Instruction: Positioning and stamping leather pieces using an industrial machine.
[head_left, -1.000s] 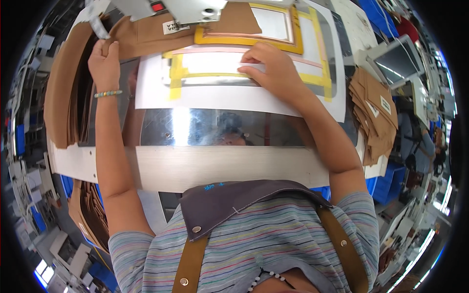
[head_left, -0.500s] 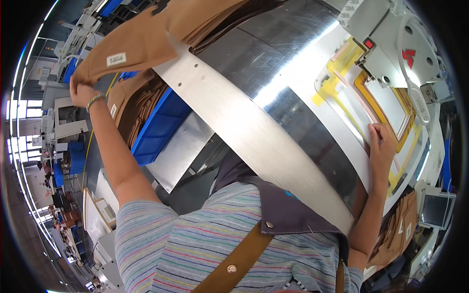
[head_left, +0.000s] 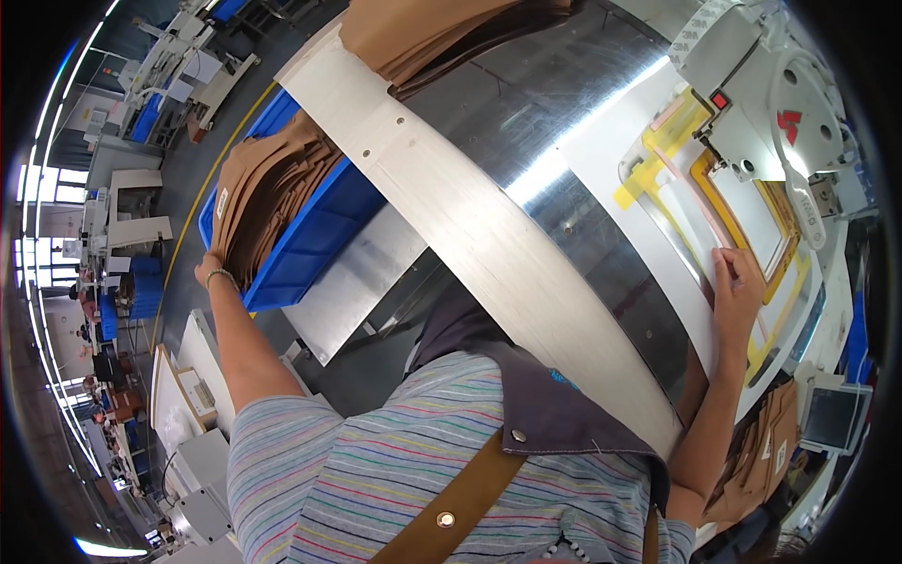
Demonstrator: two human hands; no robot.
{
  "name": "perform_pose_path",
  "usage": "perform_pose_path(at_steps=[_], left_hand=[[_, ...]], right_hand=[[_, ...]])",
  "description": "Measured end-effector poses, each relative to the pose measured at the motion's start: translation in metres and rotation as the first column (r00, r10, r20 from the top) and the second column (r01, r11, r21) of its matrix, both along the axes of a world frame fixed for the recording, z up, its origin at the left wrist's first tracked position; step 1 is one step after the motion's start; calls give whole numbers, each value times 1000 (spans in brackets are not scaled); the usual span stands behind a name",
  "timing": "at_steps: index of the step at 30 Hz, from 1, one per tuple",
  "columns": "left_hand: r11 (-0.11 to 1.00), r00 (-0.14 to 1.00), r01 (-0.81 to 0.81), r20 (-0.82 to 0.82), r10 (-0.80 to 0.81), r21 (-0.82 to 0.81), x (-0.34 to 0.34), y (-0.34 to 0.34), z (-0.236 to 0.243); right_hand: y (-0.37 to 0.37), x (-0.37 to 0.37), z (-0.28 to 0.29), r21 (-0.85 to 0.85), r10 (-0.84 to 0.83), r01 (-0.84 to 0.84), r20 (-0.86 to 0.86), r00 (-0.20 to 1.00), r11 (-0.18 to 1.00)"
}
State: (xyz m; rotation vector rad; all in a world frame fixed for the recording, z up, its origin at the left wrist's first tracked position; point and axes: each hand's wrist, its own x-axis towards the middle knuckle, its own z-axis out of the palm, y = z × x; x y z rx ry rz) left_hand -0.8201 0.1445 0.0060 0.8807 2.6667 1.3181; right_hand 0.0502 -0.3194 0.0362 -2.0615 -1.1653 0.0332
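My left hand (head_left: 210, 270) is closed at the near end of a stack of brown fabric pieces (head_left: 272, 183) in a blue bin (head_left: 329, 244) beside the table. My right hand (head_left: 736, 282) has its fingers curled on the white template sheet (head_left: 658, 268) with yellow tape, pinching at a pink-edged strip beside a yellow frame (head_left: 780, 277). The sewing machine head (head_left: 770, 113) stands above the template. A brown stack (head_left: 442, 28) lies at the far edge of the steel worktop (head_left: 526, 103).
More brown pieces (head_left: 756, 451) and a screen (head_left: 832, 409) are at the right. A metal shelf (head_left: 362, 291) sits below the table's pale edge (head_left: 507, 282). Other workstations (head_left: 132, 235) and a floor with a yellow line are at the left.
The view has swung left. My left hand carried a labelled brown piece from the worktop stack down to the bin's stack. My right hand stayed on the template.
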Motion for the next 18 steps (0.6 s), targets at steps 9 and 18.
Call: perform_pose_path(at_steps=[9, 18], left_hand=[[807, 621, 339, -529, -578, -484, 135, 42, -7], [603, 265, 591, -577, -773, -536, 199, 19, -32]], right_hand=[[7, -12, 7, -52, 0, 3, 42, 999, 999], [8, -14, 13, -46, 22, -22, 8, 1000, 999]])
